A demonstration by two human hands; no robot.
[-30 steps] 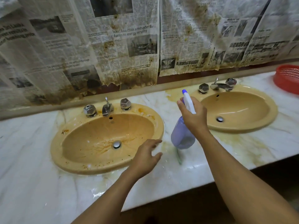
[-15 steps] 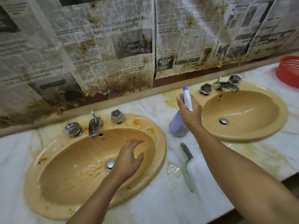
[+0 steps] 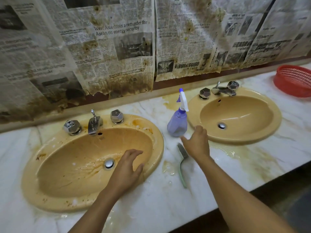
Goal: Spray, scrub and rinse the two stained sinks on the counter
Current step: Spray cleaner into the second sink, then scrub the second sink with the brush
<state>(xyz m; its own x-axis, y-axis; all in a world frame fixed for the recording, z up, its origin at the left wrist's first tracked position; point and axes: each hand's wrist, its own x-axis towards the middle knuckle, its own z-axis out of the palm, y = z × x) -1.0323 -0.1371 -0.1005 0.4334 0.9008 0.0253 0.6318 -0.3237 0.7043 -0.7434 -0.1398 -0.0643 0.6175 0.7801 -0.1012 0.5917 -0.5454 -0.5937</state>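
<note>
Two tan oval sinks are set in a white marble counter (image 3: 168, 199). The left sink (image 3: 70, 158) is streaked with brown stains around its drain. The right sink (image 3: 235, 115) looks cleaner. A purple spray bottle (image 3: 177, 122) with a white trigger stands upright between them. My right hand (image 3: 196, 142) hovers just below it, fingers loose, holding nothing. A green-handled brush (image 3: 182, 163) lies on the counter under that hand. My left hand (image 3: 127, 167) hangs open over the left basin near the drain.
Stained newspaper (image 3: 117, 47) covers the wall behind the counter. Each sink has a chrome faucet (image 3: 94, 123) and faceted knobs. A red plastic basket (image 3: 294, 79) sits at the far right. Yellow-brown puddles mark the counter in front of the right sink. The counter's front edge runs bottom right.
My right hand set the spray bottle down between the sinks and let go, dropping toward the brush. My left hand moved further into the left basin.
</note>
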